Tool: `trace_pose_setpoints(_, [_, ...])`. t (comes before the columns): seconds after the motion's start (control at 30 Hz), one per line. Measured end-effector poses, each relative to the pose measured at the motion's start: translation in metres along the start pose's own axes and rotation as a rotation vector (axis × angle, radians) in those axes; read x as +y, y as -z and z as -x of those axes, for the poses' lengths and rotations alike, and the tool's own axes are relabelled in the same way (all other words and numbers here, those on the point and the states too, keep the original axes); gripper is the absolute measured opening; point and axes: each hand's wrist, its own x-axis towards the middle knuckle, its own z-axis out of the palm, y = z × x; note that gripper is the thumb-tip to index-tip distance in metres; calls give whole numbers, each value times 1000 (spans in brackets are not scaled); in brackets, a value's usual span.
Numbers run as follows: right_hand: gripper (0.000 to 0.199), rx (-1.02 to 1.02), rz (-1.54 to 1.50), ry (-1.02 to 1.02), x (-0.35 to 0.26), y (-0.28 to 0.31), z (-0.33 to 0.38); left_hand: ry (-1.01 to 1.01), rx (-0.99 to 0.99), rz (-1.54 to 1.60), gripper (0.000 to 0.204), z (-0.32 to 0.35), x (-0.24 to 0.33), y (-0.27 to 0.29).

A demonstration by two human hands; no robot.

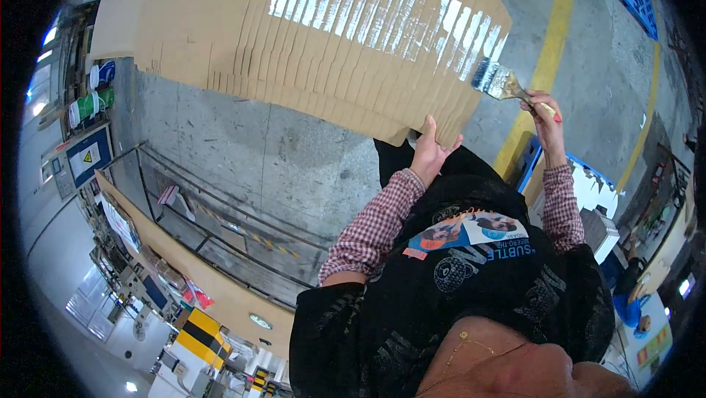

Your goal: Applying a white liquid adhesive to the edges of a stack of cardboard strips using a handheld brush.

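At the right edge of the fanned cardboard sheets [323, 52], our right hand [546, 114] holds a brush [504, 84], fingers narrowed round its handle; its long axis runs leftward and slightly away, bristles at that edge. Our left hand [432, 151] grips the sheets' near corner, thumb on top.

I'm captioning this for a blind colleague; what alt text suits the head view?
A person's right hand holds a brush at the right edge of fanned cardboard sheets marked with shiny white streaks, while the left hand holds their near edge. Below is a grey floor with a yellow line.
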Motion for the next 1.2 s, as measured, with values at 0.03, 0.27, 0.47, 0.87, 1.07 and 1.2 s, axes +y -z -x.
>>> trace_pose_setpoints(0.03, [11,0,-2,-5,-3,5,6,1,5,1,54,1,-1,0])
trace_pose_setpoints(0.27, [12,118,-129,76,-11,-19,1,27,14,13,54,-2,-4,4])
trace_pose_setpoints(0.47, [12,7,-87,-23,11,-3,3,59,42,27,53,-4,-3,-2])
trace_pose_setpoints(0.87, [15,25,-67,130,-25,-22,-7,18,7,32,53,-4,-5,0])
trace_pose_setpoints(1.07, [14,129,43,15,-7,33,20,29,-15,57,55,-8,-3,5])
trace_pose_setpoints(1.2, [14,143,-26,142,-43,50,21,-13,34,11,56,-1,-2,0])
